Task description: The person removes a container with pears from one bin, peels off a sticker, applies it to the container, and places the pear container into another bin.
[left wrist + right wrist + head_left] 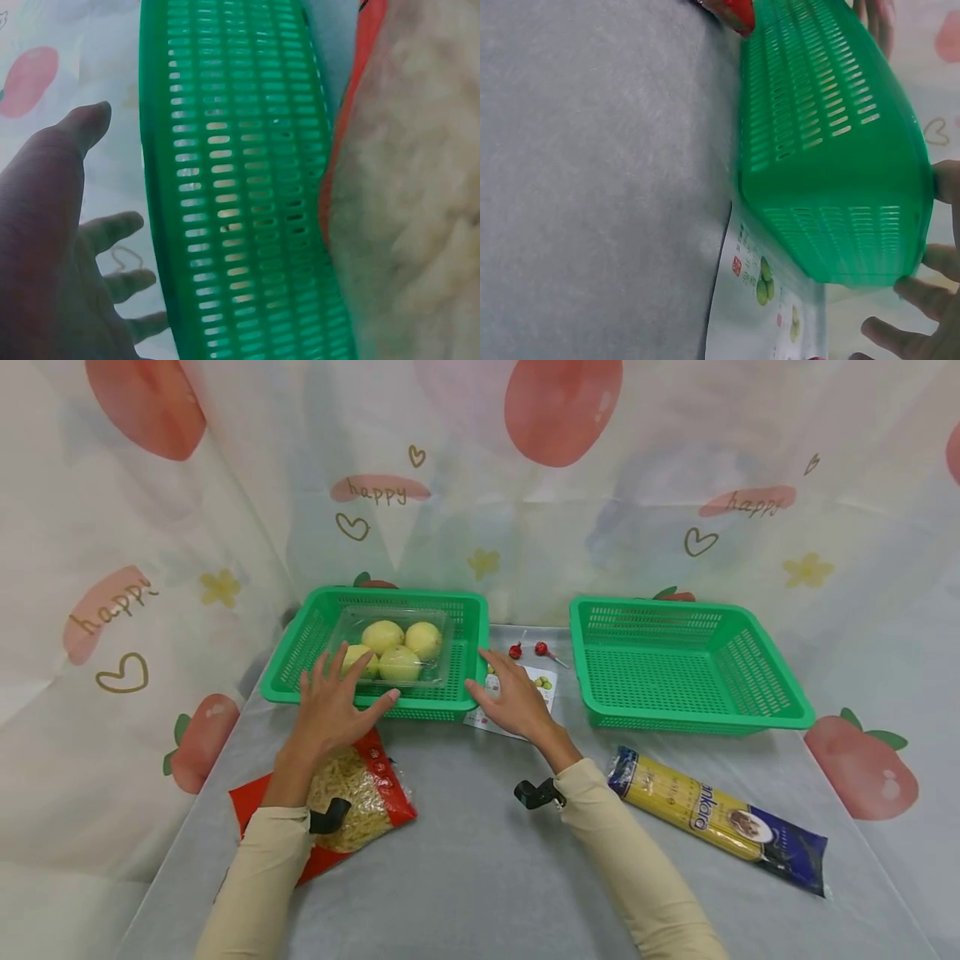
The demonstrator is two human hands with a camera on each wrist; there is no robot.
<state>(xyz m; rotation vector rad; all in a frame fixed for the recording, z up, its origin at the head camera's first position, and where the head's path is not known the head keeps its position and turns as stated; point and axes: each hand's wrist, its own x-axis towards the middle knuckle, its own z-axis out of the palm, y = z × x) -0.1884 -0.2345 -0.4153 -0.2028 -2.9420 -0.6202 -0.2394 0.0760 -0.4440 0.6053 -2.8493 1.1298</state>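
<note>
My left hand (330,710) spreads its fingers over the front left of a green plastic basket (480,618), above its rim. Inside the basket sits a clear plastic box (445,652) of several round, pale yellow-green fruits (383,636). At the basket's front right corner, fingertips of my right hand (513,697) touch the rim, fingers extended, as the right wrist view also shows. In the left wrist view, the left hand (97,262) stands beside the basket wall (247,172). Under my left wrist lies a red and clear bag (352,793) of pale dry food.
A second green basket (690,722) stands on the right. Between the baskets lie two red lollipops (542,648) and a printed white packet (543,681), partly hidden by my right hand. A yellow and blue pasta pack (712,818) lies front right. Patterned curtains (480,510) hang behind.
</note>
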